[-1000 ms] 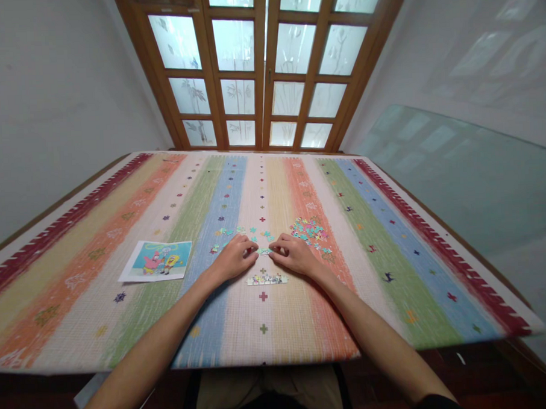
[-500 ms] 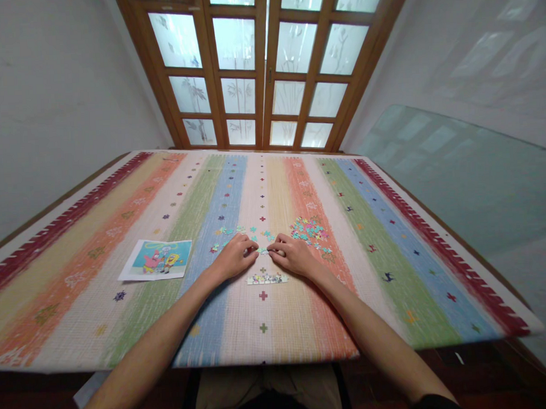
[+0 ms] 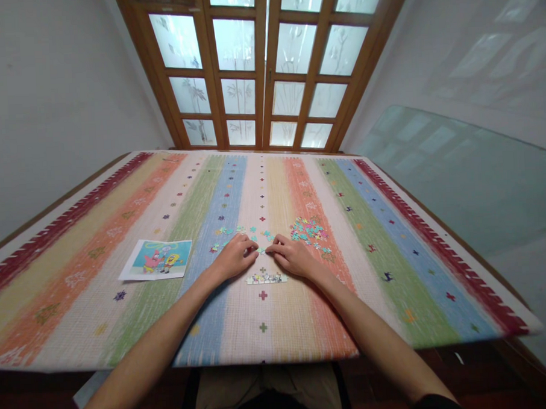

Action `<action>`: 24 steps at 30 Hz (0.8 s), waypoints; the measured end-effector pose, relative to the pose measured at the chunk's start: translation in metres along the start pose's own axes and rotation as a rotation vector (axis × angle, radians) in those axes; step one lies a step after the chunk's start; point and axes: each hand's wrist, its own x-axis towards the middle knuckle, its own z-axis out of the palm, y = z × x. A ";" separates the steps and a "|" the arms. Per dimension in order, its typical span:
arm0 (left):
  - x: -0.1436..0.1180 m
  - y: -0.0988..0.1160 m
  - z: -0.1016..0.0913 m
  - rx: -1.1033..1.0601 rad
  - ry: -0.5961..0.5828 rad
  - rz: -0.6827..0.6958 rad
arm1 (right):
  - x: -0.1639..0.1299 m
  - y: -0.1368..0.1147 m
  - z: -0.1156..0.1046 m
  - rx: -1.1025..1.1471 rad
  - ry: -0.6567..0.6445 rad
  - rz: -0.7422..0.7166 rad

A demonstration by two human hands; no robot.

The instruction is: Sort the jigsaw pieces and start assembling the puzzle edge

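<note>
Near the middle of the table, my left hand point(image 3: 236, 256) is closed in a pinch on the left edge of a small pale teal jigsaw puzzle piece point(image 3: 261, 251). Just right of that piece is my right hand point(image 3: 294, 255), its fingers curled together with the fingertips close to the piece. Whatever lies between those right fingertips is too small to make out. A joined strip of puzzle pieces point(image 3: 266, 279) lies flat on the cloth, nearer to me than both hands. Beyond the hands lie several loose teal pieces point(image 3: 253, 230).
A pile of loose puzzle pieces point(image 3: 309, 229) lies right of my right hand. On the left rests a printed cartoon picture point(image 3: 160, 259). A striped tablecloth point(image 3: 296, 324) covers the table. Behind it stand wooden glazed doors point(image 3: 262, 72), with a glass panel point(image 3: 457, 172) at the right.
My right fingertips have shifted slightly to the right, widening the gap between the hands. My left hand has stayed almost in place, and the strip has not visibly moved.
</note>
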 end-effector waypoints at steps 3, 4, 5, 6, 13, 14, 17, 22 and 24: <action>0.001 0.001 -0.001 -0.001 -0.004 -0.005 | 0.001 -0.001 0.000 0.000 -0.007 0.006; 0.001 0.001 -0.001 -0.002 -0.006 -0.007 | 0.001 0.000 0.000 0.008 -0.007 0.010; 0.001 0.002 -0.002 -0.004 -0.008 -0.007 | 0.001 0.000 0.000 0.019 -0.007 0.014; 0.001 0.002 -0.002 -0.005 -0.009 -0.006 | 0.002 0.001 0.000 0.036 -0.006 0.018; -0.001 -0.006 -0.007 0.016 0.060 -0.052 | 0.002 0.000 -0.005 0.190 0.014 0.066; -0.001 -0.009 -0.010 0.028 0.079 -0.072 | 0.002 -0.001 -0.005 0.196 0.021 0.080; -0.001 -0.025 -0.023 0.114 0.135 -0.127 | 0.002 -0.002 -0.005 0.178 0.037 0.125; -0.002 -0.061 -0.047 0.267 0.184 -0.271 | 0.002 -0.003 -0.004 0.136 0.047 0.189; -0.003 -0.073 -0.053 0.284 0.154 -0.298 | 0.002 -0.002 -0.003 0.138 0.051 0.198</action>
